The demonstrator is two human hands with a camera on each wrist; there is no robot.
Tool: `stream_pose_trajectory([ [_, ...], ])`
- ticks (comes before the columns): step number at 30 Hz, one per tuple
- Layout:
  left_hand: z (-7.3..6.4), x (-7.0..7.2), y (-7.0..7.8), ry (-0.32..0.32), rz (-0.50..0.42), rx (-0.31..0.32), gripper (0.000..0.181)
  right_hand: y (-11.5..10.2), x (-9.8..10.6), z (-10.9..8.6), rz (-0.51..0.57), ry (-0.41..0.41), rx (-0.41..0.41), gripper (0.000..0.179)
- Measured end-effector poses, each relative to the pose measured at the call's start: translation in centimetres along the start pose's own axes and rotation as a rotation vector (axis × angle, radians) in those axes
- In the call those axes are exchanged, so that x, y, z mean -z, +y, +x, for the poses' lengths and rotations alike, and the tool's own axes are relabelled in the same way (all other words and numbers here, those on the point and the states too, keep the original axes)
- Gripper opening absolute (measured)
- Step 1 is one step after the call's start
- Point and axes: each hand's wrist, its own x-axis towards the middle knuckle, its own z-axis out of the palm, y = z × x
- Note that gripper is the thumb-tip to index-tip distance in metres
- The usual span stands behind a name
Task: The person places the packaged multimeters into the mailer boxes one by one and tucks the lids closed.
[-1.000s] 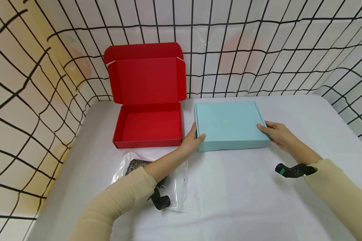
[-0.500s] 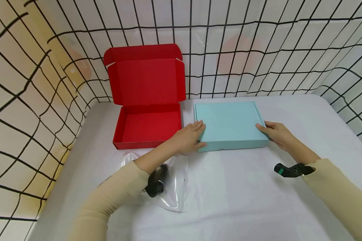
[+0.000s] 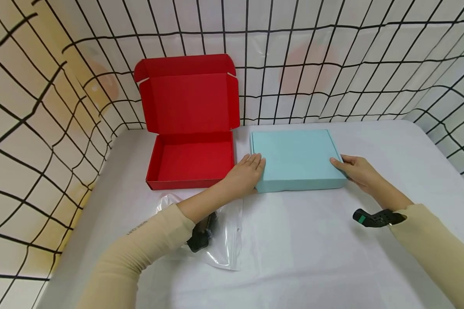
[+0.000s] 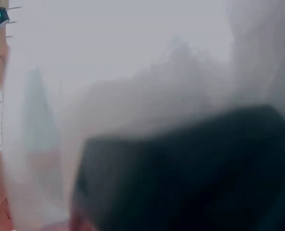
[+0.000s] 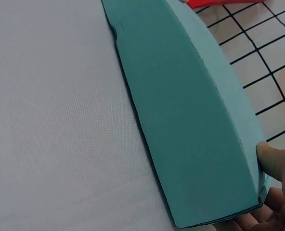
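A closed light-blue cardboard box [image 3: 295,156] lies flat on the white-covered table, its lid down. My left hand [image 3: 243,175] rests at its left edge, fingers laid together over the near left corner; the thumb is mostly hidden. At the opposite edge my right hand [image 3: 357,171] grips the box, thumb on the lid and fingers curled under the corner, as the right wrist view shows on the blue box [image 5: 186,110]. The left wrist view is mostly filled by blurred clear plastic and a dark shape.
Left of the blue box stands an open red cardboard box [image 3: 193,159], its lid [image 3: 189,103] raised against the black wire grid [image 3: 270,68]. Under my left forearm lies a clear zip bag [image 3: 226,240] with something dark, partly hidden. White tabletop [image 3: 301,253] extends in front.
My left hand has turned over from thumb on the lid to fingers lying across the box's left edge. The right hand and the blue box stay in place.
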Motion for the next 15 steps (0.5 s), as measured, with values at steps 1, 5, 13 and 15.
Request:
stream_pose_trajectory([
  [1,-0.02,-0.05,0.07,0.012,0.013,-0.001,0.085,0.03,0.03,0.00,0.000,-0.003,0.002,0.092],
  [5,-0.11,-0.40,0.20,0.061,0.040,-0.006,0.076,0.07,0.04,0.02,0.003,-0.008,0.001,0.093],
  [13,-0.15,-0.72,-0.15,0.094,0.142,-0.058,0.075,0.13,0.16,-0.02,-0.007,-0.004,-0.005,0.093],
  [15,-0.10,-0.64,-0.31,0.091,0.167,-0.073,0.076,0.09,0.13,-0.08,-0.004,-0.004,-0.003,0.093],
])
